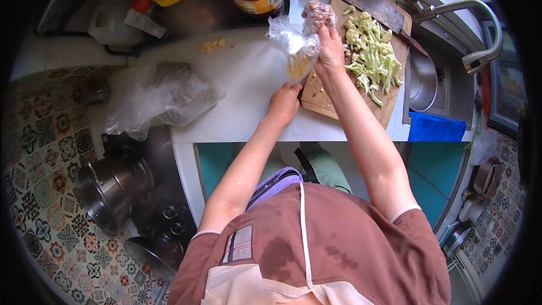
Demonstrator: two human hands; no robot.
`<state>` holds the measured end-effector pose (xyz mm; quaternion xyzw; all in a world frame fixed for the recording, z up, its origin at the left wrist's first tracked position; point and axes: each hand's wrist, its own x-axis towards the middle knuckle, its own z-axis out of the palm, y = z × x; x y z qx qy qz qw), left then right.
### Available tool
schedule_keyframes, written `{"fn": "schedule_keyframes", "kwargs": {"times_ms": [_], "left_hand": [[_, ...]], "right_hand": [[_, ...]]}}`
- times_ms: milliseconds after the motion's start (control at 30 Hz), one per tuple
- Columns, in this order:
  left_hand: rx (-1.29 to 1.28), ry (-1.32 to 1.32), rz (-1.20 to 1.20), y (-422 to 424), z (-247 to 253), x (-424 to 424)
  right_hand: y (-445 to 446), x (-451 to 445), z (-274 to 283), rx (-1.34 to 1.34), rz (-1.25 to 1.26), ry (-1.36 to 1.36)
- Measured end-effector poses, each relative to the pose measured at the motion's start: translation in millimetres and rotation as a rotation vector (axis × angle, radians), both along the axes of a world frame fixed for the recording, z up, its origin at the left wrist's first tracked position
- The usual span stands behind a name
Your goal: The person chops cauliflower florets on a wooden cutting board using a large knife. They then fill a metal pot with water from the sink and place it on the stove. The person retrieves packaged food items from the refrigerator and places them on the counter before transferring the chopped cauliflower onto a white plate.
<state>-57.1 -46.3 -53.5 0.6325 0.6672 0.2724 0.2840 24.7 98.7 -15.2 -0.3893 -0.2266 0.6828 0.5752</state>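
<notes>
My right hand (329, 53) is shut on a clear plastic bag (320, 17) of pinkish-brown pieces, raised over the left side of a wooden cutting board (317, 95). A second clear bag (300, 61) with something yellowish in it hangs beside that hand. My left hand (284, 103) rests at the board's left edge, its fingers curled near a dark object; whether it grips this is hidden. Cut cauliflower (372, 53) lies spread on the board, with a cleaver (372, 4) above it, its handle pointing right.
A stainless steel bowl (423, 82) sits in the sink (455, 93) on the right, under a curved faucet (497, 29). Pale slices (213, 45) and a plastic bag (182, 93) lie on the white counter (237, 123). Pots (103, 195) stand at the lower left.
</notes>
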Motion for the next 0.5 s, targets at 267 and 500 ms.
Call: {"fn": "schedule_keyframes", "kwargs": {"times_ms": [267,500], "left_hand": [[-0.148,0.148,-0.15,-50,10,-62],[-0.091,-0.13,0.098,-79,16,-89]], "right_hand": [[-17,3,-13,-0.2,0.312,-0.317],[-30,11,14,0.239,0.133,-0.433]]}}
